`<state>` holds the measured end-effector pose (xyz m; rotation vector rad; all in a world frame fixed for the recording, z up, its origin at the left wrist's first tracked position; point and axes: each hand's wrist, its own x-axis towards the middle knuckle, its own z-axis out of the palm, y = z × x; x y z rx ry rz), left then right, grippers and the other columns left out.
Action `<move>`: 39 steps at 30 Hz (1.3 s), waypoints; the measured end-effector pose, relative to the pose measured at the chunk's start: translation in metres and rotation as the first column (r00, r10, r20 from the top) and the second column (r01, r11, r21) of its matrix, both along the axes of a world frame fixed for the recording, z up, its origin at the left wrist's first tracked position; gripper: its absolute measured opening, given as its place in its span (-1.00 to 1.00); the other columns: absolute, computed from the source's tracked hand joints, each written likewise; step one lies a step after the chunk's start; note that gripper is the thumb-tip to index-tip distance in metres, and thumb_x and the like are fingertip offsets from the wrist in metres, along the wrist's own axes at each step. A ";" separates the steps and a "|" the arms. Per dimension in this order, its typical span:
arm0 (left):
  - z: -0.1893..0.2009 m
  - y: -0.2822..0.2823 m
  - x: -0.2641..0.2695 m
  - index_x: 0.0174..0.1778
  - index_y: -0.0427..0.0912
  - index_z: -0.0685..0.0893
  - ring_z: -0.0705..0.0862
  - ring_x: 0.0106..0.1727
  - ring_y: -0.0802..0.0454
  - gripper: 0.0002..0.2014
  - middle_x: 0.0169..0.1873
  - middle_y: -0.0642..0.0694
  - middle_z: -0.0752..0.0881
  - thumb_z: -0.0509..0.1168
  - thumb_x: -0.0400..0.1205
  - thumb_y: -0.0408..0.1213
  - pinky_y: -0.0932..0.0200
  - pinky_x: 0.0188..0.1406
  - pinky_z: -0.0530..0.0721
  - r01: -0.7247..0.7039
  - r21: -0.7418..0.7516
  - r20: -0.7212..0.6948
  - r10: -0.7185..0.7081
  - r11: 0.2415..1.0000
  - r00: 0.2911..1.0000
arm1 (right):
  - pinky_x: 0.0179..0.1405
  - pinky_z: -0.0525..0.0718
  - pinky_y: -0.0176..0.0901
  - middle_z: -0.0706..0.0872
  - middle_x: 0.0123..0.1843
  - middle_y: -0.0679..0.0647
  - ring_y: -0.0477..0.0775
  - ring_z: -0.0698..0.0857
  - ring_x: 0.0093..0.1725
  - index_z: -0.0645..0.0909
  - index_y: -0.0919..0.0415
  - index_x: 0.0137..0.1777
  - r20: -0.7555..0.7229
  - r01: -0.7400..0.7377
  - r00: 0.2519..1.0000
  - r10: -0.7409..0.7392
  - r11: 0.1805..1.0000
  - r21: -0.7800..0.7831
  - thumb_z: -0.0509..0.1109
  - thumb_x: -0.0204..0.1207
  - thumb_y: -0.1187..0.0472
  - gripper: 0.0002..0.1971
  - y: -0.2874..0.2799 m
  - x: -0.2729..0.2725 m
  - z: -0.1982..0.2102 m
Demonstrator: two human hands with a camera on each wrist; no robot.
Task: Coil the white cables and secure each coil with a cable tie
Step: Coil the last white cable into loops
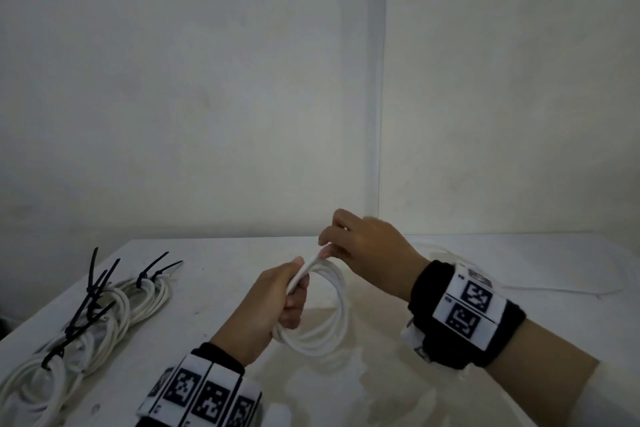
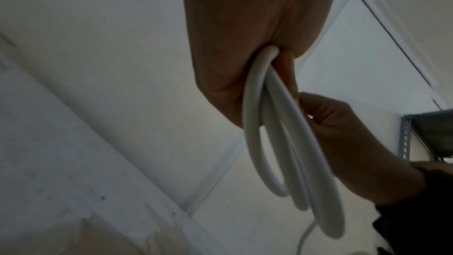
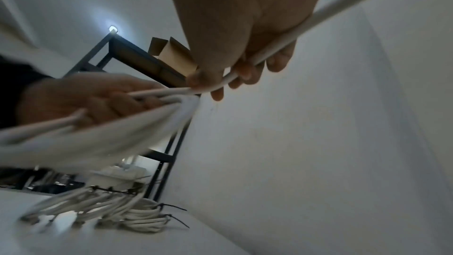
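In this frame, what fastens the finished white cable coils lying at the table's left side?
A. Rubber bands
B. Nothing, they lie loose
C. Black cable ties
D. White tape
C: black cable ties cinch the finished coils on the table, their tails sticking up; the right wrist view shows the same.

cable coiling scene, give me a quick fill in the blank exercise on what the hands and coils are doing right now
1. The left hand grips the loops of a ____ cable coil.
2. The right hand pinches the loose strand that feeds into the ____.
3. The finished coils at the table's left are bound with ____ cable ties.
4. The coil in the hands has ____ tie on it yet.

Missing words: white; coil; black; no
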<state>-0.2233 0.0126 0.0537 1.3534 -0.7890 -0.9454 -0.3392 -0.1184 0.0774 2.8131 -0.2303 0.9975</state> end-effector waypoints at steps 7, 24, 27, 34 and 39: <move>-0.005 0.008 -0.007 -0.42 -0.26 0.50 0.16 -0.75 0.18 -0.52 -0.74 0.02 0.24 -0.04 0.73 -0.09 0.32 -0.71 0.15 0.023 -0.011 -0.100 -0.024 1.000 0.995 | -0.25 0.41 -0.10 0.73 -0.24 0.13 0.09 0.65 -0.29 0.71 0.28 -0.18 -0.126 0.011 0.992 0.029 0.953 0.301 0.03 0.56 -0.18 -0.41 -0.002 0.016 -0.012; -0.002 0.011 0.001 -0.36 -0.31 0.50 0.17 -0.69 0.15 -0.53 -0.70 0.02 0.23 -0.05 0.73 -0.08 0.30 -0.65 0.24 -0.029 -0.097 -0.021 0.027 0.995 0.999 | -0.50 0.34 -0.56 0.72 -0.31 0.08 -0.27 0.45 -0.57 0.47 0.16 -0.20 -0.161 -0.015 0.903 0.398 0.404 0.915 0.20 0.64 0.05 -0.76 0.014 -0.006 -0.003; -0.003 0.013 0.000 -0.37 -0.30 0.49 0.16 -0.70 0.17 -0.54 -0.70 0.03 0.22 -0.03 0.72 -0.07 0.32 -0.66 0.22 -0.019 -0.093 -0.036 0.016 0.996 0.999 | -0.54 0.27 -0.46 0.75 -0.19 0.13 -0.21 0.34 -0.59 0.49 0.14 -0.15 -0.135 -0.028 0.894 0.427 0.353 0.935 0.17 0.66 0.06 -0.79 0.016 -0.011 -0.006; -0.004 0.014 0.003 -0.35 -0.29 0.51 0.18 -0.69 0.16 -0.58 -0.68 0.01 0.25 -0.01 0.72 -0.13 0.32 -0.66 0.24 0.021 -0.056 -0.002 -0.021 0.998 1.000 | -0.22 0.36 -0.27 0.45 -0.36 0.00 -0.10 0.40 -0.33 0.59 0.21 -0.22 -0.033 -0.100 0.967 0.253 0.494 0.864 0.19 0.64 0.01 -0.68 0.016 -0.009 -0.013; -0.009 0.011 0.000 -0.31 -0.29 0.50 0.19 -0.69 0.15 -0.60 -0.66 0.00 0.25 -0.03 0.72 -0.13 0.30 -0.66 0.26 0.009 -0.030 -0.017 -0.009 1.000 1.000 | -0.26 0.38 -0.46 0.54 -0.33 -0.14 -0.22 0.46 -0.33 0.65 0.12 -0.20 0.043 -0.119 0.990 0.138 0.613 0.781 0.22 0.64 0.19 -0.77 0.016 -0.007 -0.004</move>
